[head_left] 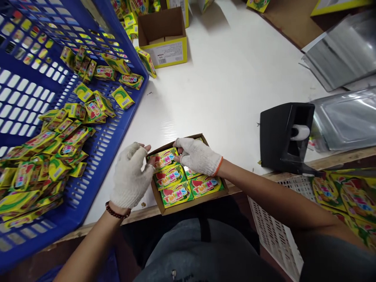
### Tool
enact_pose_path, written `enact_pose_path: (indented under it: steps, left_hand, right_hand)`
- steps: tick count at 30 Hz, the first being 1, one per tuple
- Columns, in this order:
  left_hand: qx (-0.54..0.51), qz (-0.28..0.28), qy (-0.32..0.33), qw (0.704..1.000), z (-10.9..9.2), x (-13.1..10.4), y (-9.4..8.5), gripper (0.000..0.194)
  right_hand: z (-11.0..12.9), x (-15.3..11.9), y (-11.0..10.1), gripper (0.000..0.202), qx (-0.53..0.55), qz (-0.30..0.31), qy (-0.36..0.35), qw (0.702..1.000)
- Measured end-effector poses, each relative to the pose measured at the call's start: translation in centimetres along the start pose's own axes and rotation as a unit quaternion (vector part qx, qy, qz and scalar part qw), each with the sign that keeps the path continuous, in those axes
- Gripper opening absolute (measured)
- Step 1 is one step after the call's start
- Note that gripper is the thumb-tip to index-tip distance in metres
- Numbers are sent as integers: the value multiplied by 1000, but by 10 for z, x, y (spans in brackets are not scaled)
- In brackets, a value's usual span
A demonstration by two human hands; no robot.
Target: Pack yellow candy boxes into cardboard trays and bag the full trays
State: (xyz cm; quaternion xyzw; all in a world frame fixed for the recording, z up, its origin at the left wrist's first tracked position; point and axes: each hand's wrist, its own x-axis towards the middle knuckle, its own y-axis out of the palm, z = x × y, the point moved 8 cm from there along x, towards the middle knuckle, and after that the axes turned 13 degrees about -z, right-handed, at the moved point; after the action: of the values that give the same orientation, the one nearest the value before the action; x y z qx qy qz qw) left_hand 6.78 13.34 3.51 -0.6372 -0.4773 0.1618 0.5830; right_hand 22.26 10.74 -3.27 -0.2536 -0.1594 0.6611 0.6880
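Note:
An open cardboard display carton [163,212] lies at the table's front edge, filled with small green and yellow boxes [176,194] printed "TWINS" and fruit. My left hand [129,176], in a white knit glove with bare fingertips, curls at the carton's left side, its thumb at the left end of the upper-left Twins box [165,158]. On that box's right end rest the bent fingers of my right hand [201,156], gloved alike; its palm covers part of the boxes below. The small box is gripped between both hands and sits tilted slightly in the carton.
A blue plastic basket [126,129] with many loose Twins boxes [58,152] stands at left. Behind is an open yellow carton [173,53]. To the right are a black tape dispenser [273,137], clear plastic trays [346,117] and, lower, a white crate [273,231].

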Motion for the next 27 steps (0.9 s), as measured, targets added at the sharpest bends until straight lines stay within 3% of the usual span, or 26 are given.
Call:
enact_pose_path:
  steps: [4, 6, 8, 10, 12, 14, 16, 18, 21, 27]
  left_hand:
    - [-107, 43, -171, 978, 37, -26, 17, 31]
    - [-140, 44, -209, 967, 45, -35, 22, 33]
    - [-151, 8, -210, 966, 48, -38, 17, 35]
    - [-132, -43, -144, 980, 39, -33, 4, 37]
    - [-95, -49, -16, 994, 14, -26, -3, 37]
    - [-50, 11, 117, 992, -15, -23, 3, 34]
    - [4, 70, 193, 979, -34, -22, 15, 34]
    - [52, 91, 214, 971, -42, -20, 24, 37]
    - [84, 69, 221, 969, -46, -17, 28, 27]
    - [43, 77, 238, 967, -55, -30, 22, 19]
  right_hand:
    - [7, -4, -1, 19, 48, -40, -9, 998]
    - [8, -5, -1, 15, 82, -44, -10, 996]
    - [5, -5, 0, 14, 108, -44, 4, 993]
    - [2, -3, 3, 15, 127, -34, 26, 991]
    - [-1, 1, 7, 16, 132, -18, 43, 990]
    - [0, 5, 10, 15, 113, -8, 39, 993]
    - [5, 7, 10, 15, 72, -14, 9, 997]
    - [8, 6, 9, 15, 21, -32, -28, 999]
    - [8, 1, 3, 17, -16, -66, -58, 996]
    - [-3, -4, -7, 17, -17, -104, -41, 994]
